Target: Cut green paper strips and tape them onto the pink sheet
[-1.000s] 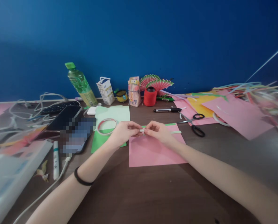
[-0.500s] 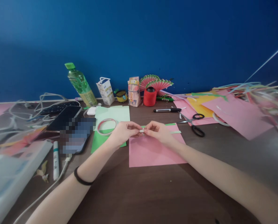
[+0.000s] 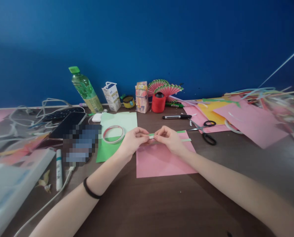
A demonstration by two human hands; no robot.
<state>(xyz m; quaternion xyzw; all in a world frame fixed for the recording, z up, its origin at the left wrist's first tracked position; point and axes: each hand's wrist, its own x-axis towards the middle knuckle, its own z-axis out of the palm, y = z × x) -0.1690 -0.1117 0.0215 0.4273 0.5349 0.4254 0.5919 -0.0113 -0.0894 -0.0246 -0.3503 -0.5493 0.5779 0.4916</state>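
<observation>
A pink sheet of paper (image 3: 161, 164) lies on the table under my hands. Along its far edge run a green band (image 3: 181, 132) and a narrow pale strip (image 3: 186, 140), tape-like, whose right end sticks out past my right hand. My left hand (image 3: 135, 141) is closed, thumb and fingers pinching the pale strip near the sheet's far left corner. Close beside it, my right hand (image 3: 170, 140) pinches the same strip from the right. Fingers partly cover the piece between them, so its fold or layers cannot be made out.
Left of my hands, a tape roll (image 3: 113, 134) rests on green paper (image 3: 108, 151). Scissors (image 3: 206, 131) and a black marker (image 3: 177, 117) lie to the right. A bottle (image 3: 86, 90), cartons and a red thread spool (image 3: 158, 102) stand along the wall.
My left hand and forearm have shifted slightly to the right. The fingertips have changed their pinch, and more green shows between my two hands.
</observation>
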